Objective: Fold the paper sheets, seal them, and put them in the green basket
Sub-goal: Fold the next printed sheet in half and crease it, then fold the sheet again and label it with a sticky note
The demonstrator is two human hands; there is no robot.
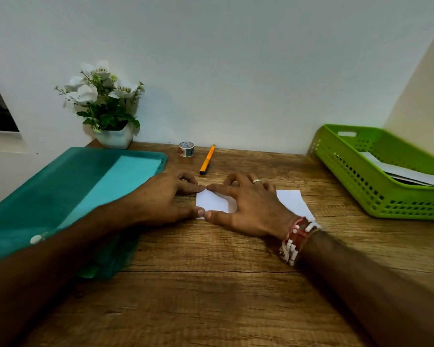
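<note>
Hands pressing one folded sheet flat at the middle of the table

Folded paper lies on the wooden table, its long axis running left to right, parallel to the near edge. The left hand touches its left end with index and thumb tips. The right hand is spread over its middle, fingers extended and pressing down; neither hand grips anything. Sealing looks to be next. The single tape roll stands beyond the hands by the far edge, slightly left, so the left hand is nearer it; one pen lies just beside it. The one green basket sits at the far right corner, on the right hand's side, and holds at least two sheets; the exact count is unclear.
</note>
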